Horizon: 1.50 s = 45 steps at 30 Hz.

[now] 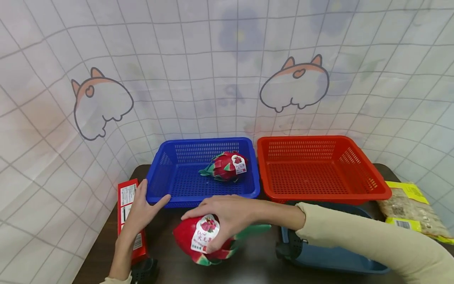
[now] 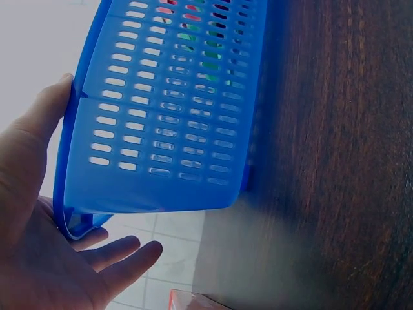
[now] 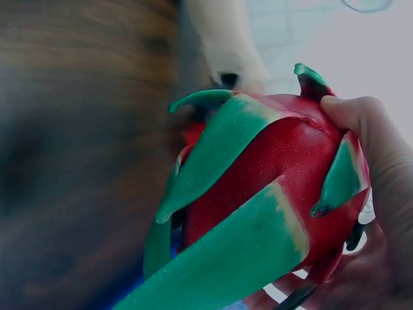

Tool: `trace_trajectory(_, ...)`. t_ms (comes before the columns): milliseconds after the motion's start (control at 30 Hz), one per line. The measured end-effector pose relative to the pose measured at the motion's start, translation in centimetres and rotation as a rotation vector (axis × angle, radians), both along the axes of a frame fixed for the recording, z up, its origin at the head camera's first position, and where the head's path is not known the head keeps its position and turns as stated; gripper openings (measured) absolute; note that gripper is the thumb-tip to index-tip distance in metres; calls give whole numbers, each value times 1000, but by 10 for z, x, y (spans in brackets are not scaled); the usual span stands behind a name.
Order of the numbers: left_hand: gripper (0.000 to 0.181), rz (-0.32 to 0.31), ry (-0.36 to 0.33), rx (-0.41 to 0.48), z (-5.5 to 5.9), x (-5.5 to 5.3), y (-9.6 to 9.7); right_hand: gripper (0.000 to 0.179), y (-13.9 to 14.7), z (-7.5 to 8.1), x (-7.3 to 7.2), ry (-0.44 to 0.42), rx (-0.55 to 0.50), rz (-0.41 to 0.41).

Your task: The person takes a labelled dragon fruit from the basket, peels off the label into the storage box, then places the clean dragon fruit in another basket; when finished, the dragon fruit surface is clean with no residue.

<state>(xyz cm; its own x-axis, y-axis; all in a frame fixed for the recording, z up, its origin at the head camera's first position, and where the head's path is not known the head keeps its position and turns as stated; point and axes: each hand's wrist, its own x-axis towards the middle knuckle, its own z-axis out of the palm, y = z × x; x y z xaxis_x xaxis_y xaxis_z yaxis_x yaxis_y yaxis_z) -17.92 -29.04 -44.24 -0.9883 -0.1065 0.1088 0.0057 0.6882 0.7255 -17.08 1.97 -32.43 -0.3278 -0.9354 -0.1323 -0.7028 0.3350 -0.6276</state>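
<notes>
My right hand (image 1: 228,217) grips a red dragon fruit (image 1: 188,232) with green scales and a white label, above the table in front of the blue basket (image 1: 213,201). In the right wrist view, the thumb and fingers curl round the same dragon fruit (image 3: 258,168). At the blue basket's near left corner is my left hand (image 1: 142,209), its thumb and fingers spread at the rim. The left wrist view has that hand (image 2: 45,252) touching the basket rim (image 2: 68,148). A second dragon fruit (image 1: 225,165) lies inside the blue basket.
A red basket (image 1: 326,196) stands to the right of the blue one. Under my right sleeve is a blue-grey bin (image 1: 330,256). A red box (image 1: 122,197) lies at the left, and a yellow-and-clear food bag (image 1: 408,205) at the right. A patterned curtain (image 1: 198,79) hangs behind.
</notes>
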Motion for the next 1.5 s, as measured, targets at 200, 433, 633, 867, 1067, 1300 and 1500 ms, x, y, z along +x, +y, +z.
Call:
trace_trajectory(200, 105, 2, -24, -11, 0, -2, 2, 71, 3, -32, 6, -16, 85, 9)
trace_trajectory(433, 106, 11, -40, -17, 0, -3, 3, 72, 5, -56, 1, 31, 135, -35)
trace_trajectory(633, 105, 7, -45, -5, -1, -3, 3, 73, 6, -69, -7, 63, 156, -79)
trace_trajectory(867, 104, -1, -43, 5, -1, -2, 3, 74, 8, -78, -17, 64, 144, -114)
trace_trajectory(1067, 105, -2, -56, 9, -1, -1, 3, 75, 12, -82, -19, 96, 157, -115)
trace_trajectory(1300, 106, 19, -56, -33, 1, 0, 2, 74, 16, -86, -15, 70, 131, -174)
trace_trajectory(1500, 95, 103, 197, -168, 13, 15, 14, 74, 16, -94, -7, 79, 22, -288)
